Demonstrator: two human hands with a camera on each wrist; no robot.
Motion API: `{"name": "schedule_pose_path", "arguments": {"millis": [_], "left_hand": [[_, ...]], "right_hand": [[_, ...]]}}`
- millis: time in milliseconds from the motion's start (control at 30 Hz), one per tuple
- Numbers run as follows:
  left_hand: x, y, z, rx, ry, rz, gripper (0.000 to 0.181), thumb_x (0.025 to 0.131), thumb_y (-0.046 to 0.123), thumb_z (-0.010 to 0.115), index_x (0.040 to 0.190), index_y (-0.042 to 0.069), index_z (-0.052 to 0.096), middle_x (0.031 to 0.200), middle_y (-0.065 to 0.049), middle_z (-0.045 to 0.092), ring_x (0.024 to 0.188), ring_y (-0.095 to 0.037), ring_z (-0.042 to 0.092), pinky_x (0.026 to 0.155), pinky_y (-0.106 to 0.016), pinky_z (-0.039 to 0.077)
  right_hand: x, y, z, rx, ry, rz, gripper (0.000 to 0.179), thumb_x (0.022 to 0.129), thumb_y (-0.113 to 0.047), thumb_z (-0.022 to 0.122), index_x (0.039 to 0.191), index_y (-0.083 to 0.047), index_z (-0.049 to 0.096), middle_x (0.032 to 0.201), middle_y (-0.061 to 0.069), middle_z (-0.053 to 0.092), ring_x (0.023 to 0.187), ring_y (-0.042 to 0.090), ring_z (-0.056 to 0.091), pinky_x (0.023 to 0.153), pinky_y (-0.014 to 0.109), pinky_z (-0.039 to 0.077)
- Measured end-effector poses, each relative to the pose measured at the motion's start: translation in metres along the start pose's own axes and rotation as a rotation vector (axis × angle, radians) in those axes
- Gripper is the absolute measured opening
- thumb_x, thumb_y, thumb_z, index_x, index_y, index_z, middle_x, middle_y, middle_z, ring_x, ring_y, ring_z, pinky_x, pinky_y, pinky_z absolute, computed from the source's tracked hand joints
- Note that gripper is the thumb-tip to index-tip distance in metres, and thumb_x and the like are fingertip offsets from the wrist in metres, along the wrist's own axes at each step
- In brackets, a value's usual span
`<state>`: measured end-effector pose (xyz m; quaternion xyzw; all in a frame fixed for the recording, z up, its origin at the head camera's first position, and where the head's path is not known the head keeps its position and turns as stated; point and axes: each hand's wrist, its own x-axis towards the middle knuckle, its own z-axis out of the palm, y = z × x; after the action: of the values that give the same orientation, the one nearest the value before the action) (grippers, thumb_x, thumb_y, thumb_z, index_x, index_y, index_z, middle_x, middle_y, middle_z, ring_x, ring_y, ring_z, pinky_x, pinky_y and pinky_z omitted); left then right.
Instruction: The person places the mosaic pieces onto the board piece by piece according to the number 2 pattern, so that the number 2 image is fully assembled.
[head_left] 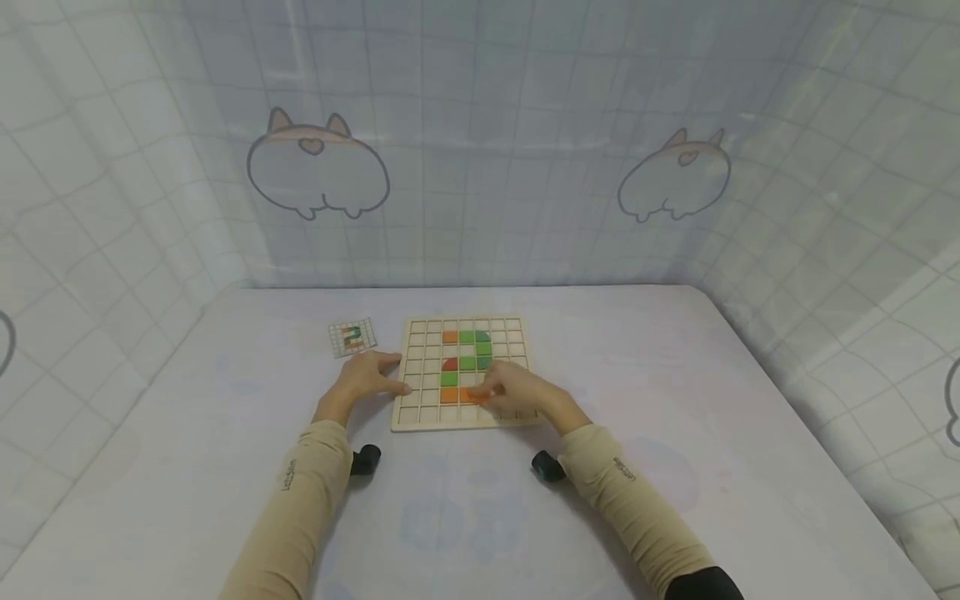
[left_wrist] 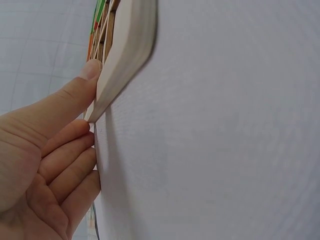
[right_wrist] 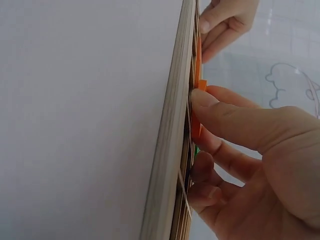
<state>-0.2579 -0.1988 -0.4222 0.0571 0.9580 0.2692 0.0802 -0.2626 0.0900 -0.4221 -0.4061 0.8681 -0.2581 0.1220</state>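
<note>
A square wooden grid board (head_left: 412, 415) lies on the table, with orange, green and red tiles set in its cells. My left hand (head_left: 365, 377) is at the board's left edge, thumb and fingers spread apart. In the left wrist view its thumb (left_wrist: 90, 70) rests on the rim, while the other fingers extend beside the edge at the tabletop. Low over the board, my right hand (head_left: 517, 389) pinches an orange tile (right_wrist: 202, 84) between thumb and forefinger. That tile sits tilted against the grid, right of another orange tile (head_left: 448, 395). The right hand hides some cells.
A small pattern card (head_left: 352, 337) with a printed coloured grid lies just beyond the left hand. The white table (head_left: 465, 517) meets a sheet-covered back wall (head_left: 495, 200) and side walls. Dark wrist mounts (head_left: 366, 460) jut inward from both forearms.
</note>
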Motion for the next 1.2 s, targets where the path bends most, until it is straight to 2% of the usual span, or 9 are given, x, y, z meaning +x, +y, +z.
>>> {"name": "schedule_pose_path", "arguments": {"millis": [100, 300, 500, 767, 867, 1067, 1200], "left_hand": [[-0.0001, 0.0000, 0.0002, 0.003, -0.002, -0.002, 0.073, 0.075, 0.034, 0.079, 0.134, 0.001, 0.051, 0.135, -0.025, 0.048, 0.124, -0.043, 0.044, 0.104, -0.053, 0.037], [-0.0004, 0.0014, -0.0010, 0.020, 0.001, 0.003, 0.074, 0.074, 0.035, 0.079, 0.133, 0.001, 0.051, 0.134, -0.025, 0.050, 0.122, -0.043, 0.046, 0.102, -0.053, 0.039], [-0.0010, 0.0002, -0.0009, 0.007, -0.008, -0.010, 0.074, 0.075, 0.035, 0.078, 0.134, 0.001, 0.050, 0.134, -0.025, 0.049, 0.123, -0.043, 0.045, 0.103, -0.053, 0.038], [-0.0003, 0.0013, -0.0019, 0.013, -0.004, 0.006, 0.074, 0.074, 0.035, 0.079, 0.133, 0.000, 0.050, 0.134, -0.025, 0.050, 0.122, -0.043, 0.046, 0.103, -0.053, 0.038], [0.0000, 0.0027, -0.0025, 0.014, -0.004, 0.004, 0.075, 0.074, 0.035, 0.079, 0.133, 0.000, 0.050, 0.133, -0.025, 0.050, 0.122, -0.042, 0.047, 0.103, -0.053, 0.038], [0.0008, 0.0031, -0.0039, 0.015, -0.006, -0.001, 0.074, 0.075, 0.034, 0.079, 0.133, 0.000, 0.050, 0.134, -0.025, 0.050, 0.122, -0.042, 0.046, 0.103, -0.053, 0.038], [0.0012, 0.0032, -0.0049, 0.017, -0.008, 0.006, 0.072, 0.075, 0.033, 0.079, 0.133, 0.000, 0.051, 0.135, -0.025, 0.049, 0.122, -0.043, 0.046, 0.103, -0.053, 0.038]], "right_hand": [[-0.0041, 0.0014, -0.0019, 0.010, -0.009, -0.006, 0.027, 0.088, -0.009, 0.066, 0.114, -0.007, 0.068, 0.089, 0.003, 0.058, 0.075, 0.011, 0.045, 0.062, 0.020, 0.042], [-0.0066, 0.0034, -0.0031, 0.027, 0.006, -0.073, 0.023, 0.088, -0.007, 0.065, 0.110, -0.003, 0.069, 0.094, 0.008, 0.059, 0.083, 0.013, 0.051, 0.070, 0.021, 0.048], [-0.0042, 0.0030, -0.0024, 0.022, 0.018, -0.039, 0.023, 0.086, -0.008, 0.068, 0.108, -0.005, 0.070, 0.100, 0.006, 0.061, 0.094, 0.016, 0.057, 0.082, 0.023, 0.050], [-0.0050, 0.0028, -0.0037, -0.053, 0.079, -0.089, 0.021, 0.085, -0.007, 0.069, 0.105, -0.004, 0.072, 0.093, 0.005, 0.062, 0.090, 0.017, 0.055, 0.076, 0.024, 0.049], [-0.0042, 0.0040, -0.0046, -0.025, 0.074, -0.069, 0.022, 0.085, -0.008, 0.068, 0.107, -0.004, 0.071, 0.093, 0.005, 0.064, 0.090, 0.017, 0.057, 0.077, 0.024, 0.050], [-0.0016, 0.0091, -0.0058, 0.042, 0.060, 0.002, 0.024, 0.086, -0.011, 0.068, 0.109, -0.006, 0.071, 0.103, 0.004, 0.062, 0.100, 0.018, 0.056, 0.086, 0.027, 0.049], [-0.0003, 0.0104, -0.0052, 0.040, 0.061, 0.007, 0.024, 0.086, -0.013, 0.068, 0.109, -0.006, 0.071, 0.103, 0.004, 0.062, 0.097, 0.017, 0.055, 0.083, 0.026, 0.049]]}}
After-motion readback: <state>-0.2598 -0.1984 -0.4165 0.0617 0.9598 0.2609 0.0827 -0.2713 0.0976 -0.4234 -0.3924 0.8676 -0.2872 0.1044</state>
